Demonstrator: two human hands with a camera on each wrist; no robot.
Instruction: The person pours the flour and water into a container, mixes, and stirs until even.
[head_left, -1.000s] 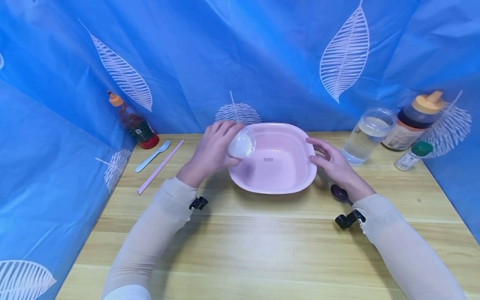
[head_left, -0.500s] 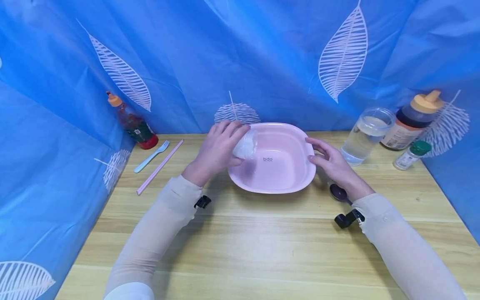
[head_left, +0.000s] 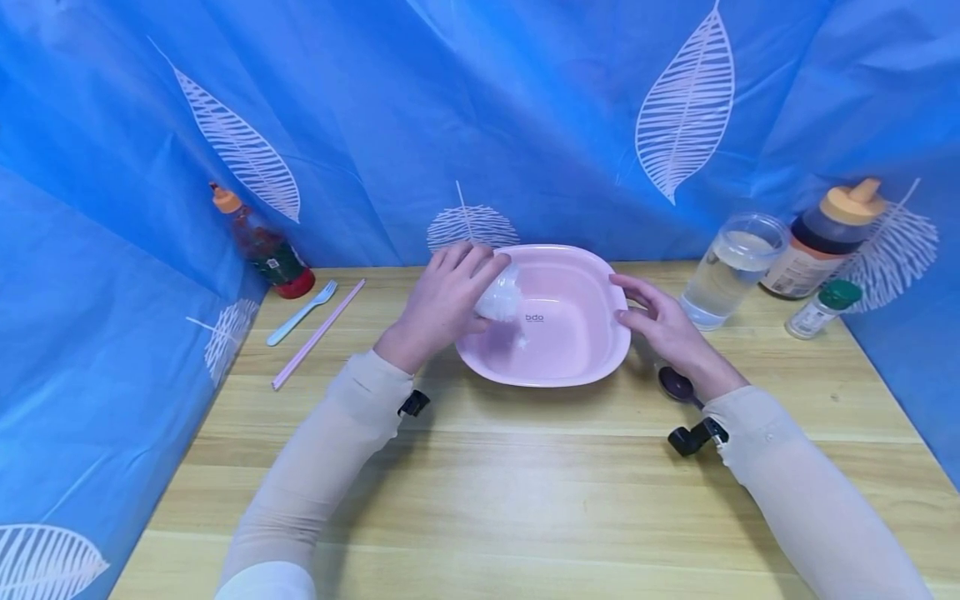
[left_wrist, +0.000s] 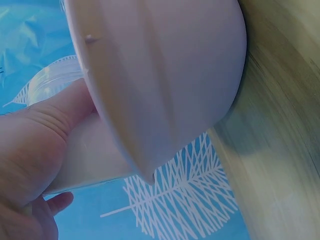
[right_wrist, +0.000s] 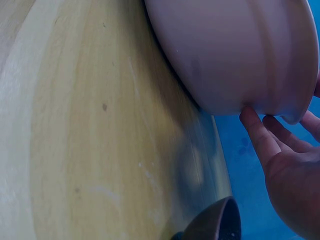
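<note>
My left hand point(head_left: 450, 300) grips a clear plastic cup point(head_left: 501, 298) with white powder in it, tipped over the left side of a pink basin point(head_left: 570, 337). A small white patch of powder point(head_left: 522, 342) shows in or above the basin below the cup's mouth. In the left wrist view, the cup point(left_wrist: 97, 152) is partly behind the basin's wall point(left_wrist: 170, 65), with the thumb along it. My right hand point(head_left: 667, 329) holds the basin by its right rim. From the right wrist view, its fingers point(right_wrist: 257, 132) touch the basin's underside near the edge.
A dark spoon point(head_left: 677, 384) lies beneath the right wrist. At right stand a cup of clear liquid point(head_left: 723, 279), a dark sauce bottle point(head_left: 813, 246) and a green-capped shaker point(head_left: 821, 310). At left are a red sauce bottle point(head_left: 270, 254), a blue fork point(head_left: 300, 315) and pink chopsticks point(head_left: 318, 335).
My left hand has shifted right and tilted the cup further, its mouth now turned down into the basin. A white patch has appeared below it. The right hand stays on the rim.
</note>
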